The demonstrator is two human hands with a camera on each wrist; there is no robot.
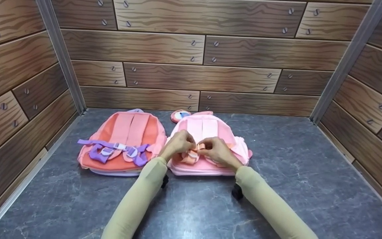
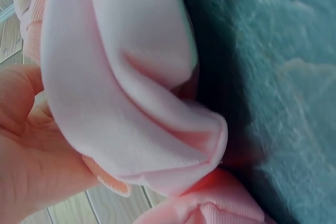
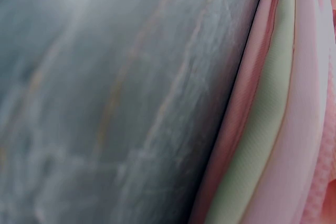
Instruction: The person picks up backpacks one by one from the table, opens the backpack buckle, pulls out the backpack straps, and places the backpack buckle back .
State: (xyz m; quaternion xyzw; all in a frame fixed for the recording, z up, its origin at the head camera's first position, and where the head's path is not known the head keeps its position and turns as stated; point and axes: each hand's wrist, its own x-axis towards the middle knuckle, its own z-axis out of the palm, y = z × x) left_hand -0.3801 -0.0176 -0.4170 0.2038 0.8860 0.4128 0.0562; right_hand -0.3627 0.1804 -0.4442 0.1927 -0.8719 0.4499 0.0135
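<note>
A light pink backpack (image 1: 207, 171) lies on the table with its shoulder-strap side up and its bottom edge toward me. Over its middle, my left hand (image 1: 179, 143) and right hand (image 1: 218, 151) come together and pinch orange webbing straps (image 1: 190, 160) near a small pale buckle (image 1: 197, 147). Fingers partly cover the buckle, so I cannot tell whether its halves are joined. In the left wrist view, pink fabric (image 2: 94, 87) hides part of my left hand (image 2: 42, 150). The right wrist view mostly shows the backpack's layered side (image 3: 268, 124).
Left of it lies a coral backpack (image 1: 111, 165) with purple straps (image 1: 98, 156), close against the pink one. A round plush piece (image 1: 179, 115) sits behind the pink backpack. Wood-patterned walls (image 1: 194, 76) enclose the dark marbled table (image 1: 293, 179) at the back and sides.
</note>
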